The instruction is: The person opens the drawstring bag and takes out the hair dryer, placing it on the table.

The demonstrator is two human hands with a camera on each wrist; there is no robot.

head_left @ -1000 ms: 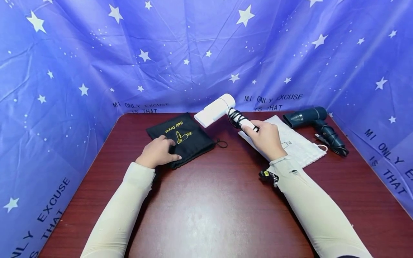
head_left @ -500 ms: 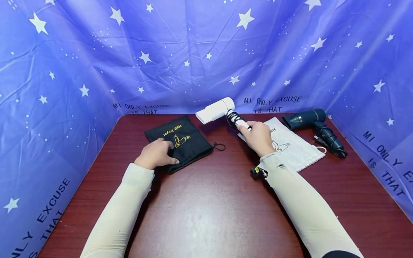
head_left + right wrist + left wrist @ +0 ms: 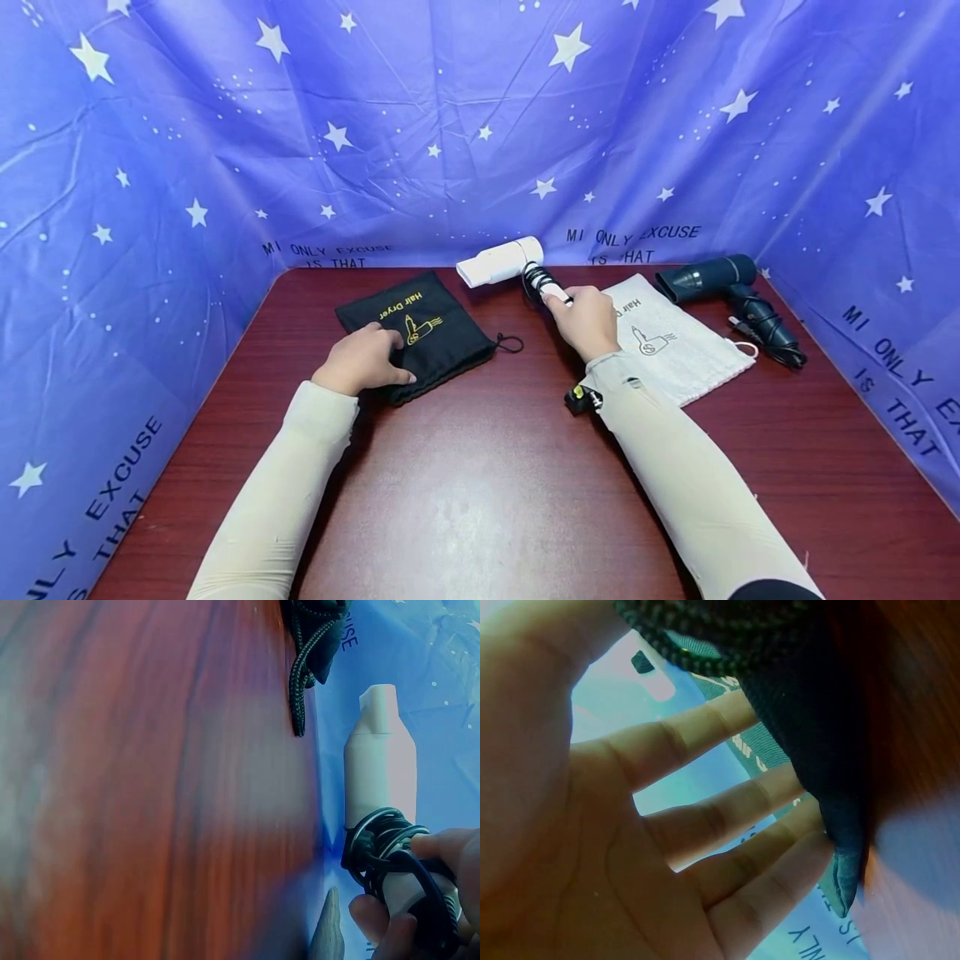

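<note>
My right hand (image 3: 588, 321) grips the handle of a white hair dryer (image 3: 501, 262), whose black cord is wound round the handle. In the right wrist view the white barrel and nozzle of the hair dryer (image 3: 380, 772) point away from the fingers (image 3: 397, 934). A flat black drawstring bag (image 3: 450, 333) with yellow hair dryer print lies at the left. My left hand (image 3: 363, 358) rests on its near left side, thumb spread. The left wrist view has the fingers (image 3: 720, 814) extended against the dark cloth (image 3: 802, 727).
On the right a white drawstring bag (image 3: 682, 367) with a printed dryer lies partly behind the right hand. Beyond it is a dark hair dryer (image 3: 708, 277) with its cord wrapped round the handle. A blue star-patterned curtain (image 3: 450, 100) borders the wooden table (image 3: 465, 500).
My right hand has shifted left, and the white hair dryer's rear end and handle have come lower. More of the white bag's print shows. The left hand stays on the black bag.
</note>
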